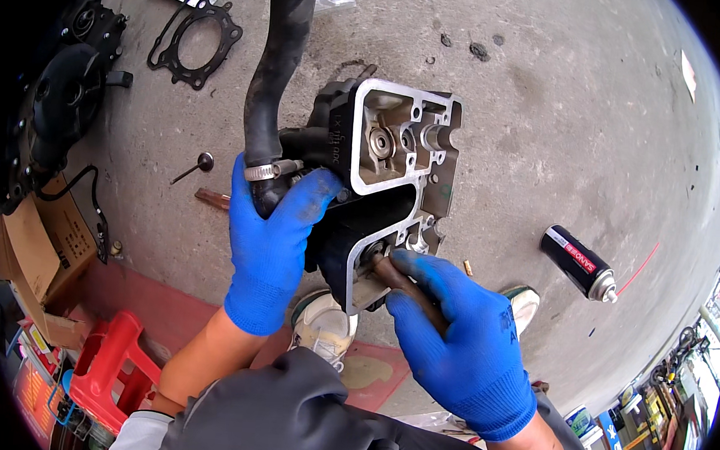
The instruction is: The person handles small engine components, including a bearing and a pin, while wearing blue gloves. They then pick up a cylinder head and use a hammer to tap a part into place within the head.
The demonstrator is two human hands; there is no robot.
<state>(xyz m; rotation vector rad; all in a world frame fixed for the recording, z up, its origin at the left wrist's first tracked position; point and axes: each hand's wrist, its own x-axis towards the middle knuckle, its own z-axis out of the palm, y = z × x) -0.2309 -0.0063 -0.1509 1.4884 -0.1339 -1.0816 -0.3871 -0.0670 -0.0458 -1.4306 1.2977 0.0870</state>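
An engine cylinder head (pixel 391 186), black outside with bare metal edges, is held above the floor in front of me. My left hand (pixel 272 248), in a blue glove, wraps round its left side where a black rubber hose (pixel 274 71) joins by a metal hose clamp (pixel 271 170). A valve spring retainer (pixel 381 142) shows in the upper recess. My right hand (pixel 460 338), also gloved in blue, closes round a brown rod-shaped tool (pixel 410 290). The tool's tip reaches into the lower recess, where the fingers and tool partly hide what it touches.
On the concrete floor lie an engine valve (pixel 205 162), a black gasket (pixel 196 42) and a black spray can (pixel 578 263) with a red straw (pixel 637 271). Black engine parts (pixel 67 96), a cardboard box (pixel 45 259) and a red plastic stool (pixel 112 371) stand at left.
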